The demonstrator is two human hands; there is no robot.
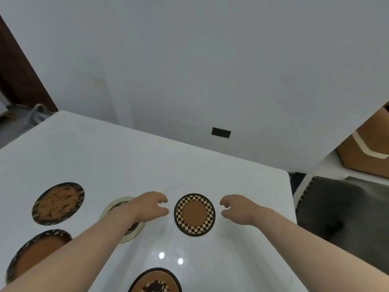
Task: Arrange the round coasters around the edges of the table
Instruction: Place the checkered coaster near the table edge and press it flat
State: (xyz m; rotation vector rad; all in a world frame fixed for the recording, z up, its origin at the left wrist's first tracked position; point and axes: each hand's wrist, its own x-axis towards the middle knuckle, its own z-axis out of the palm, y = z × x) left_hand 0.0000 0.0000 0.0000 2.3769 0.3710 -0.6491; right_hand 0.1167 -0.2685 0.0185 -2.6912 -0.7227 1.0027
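A round coaster with a black-and-cream checkered rim and brown middle [194,214] lies flat on the white table [117,157]. My left hand [150,205] hovers just left of it, fingers curled and apart, holding nothing. My right hand [236,208] hovers just right of it, also empty, fingers apart. Neither hand touches the coaster. A cream-rimmed coaster [117,204] lies partly hidden under my left forearm. A dark-rimmed brown coaster [58,202] lies at the left, another [40,247] at the lower left under my arm, and one [155,281] at the bottom edge.
The table's far edge meets a white wall with a black socket plate [221,132]. Its right edge runs beside a dark grey upholstered chair [345,209]. A cardboard box [370,148] sits on a white shelf at the right. Clutter lies at the far left.
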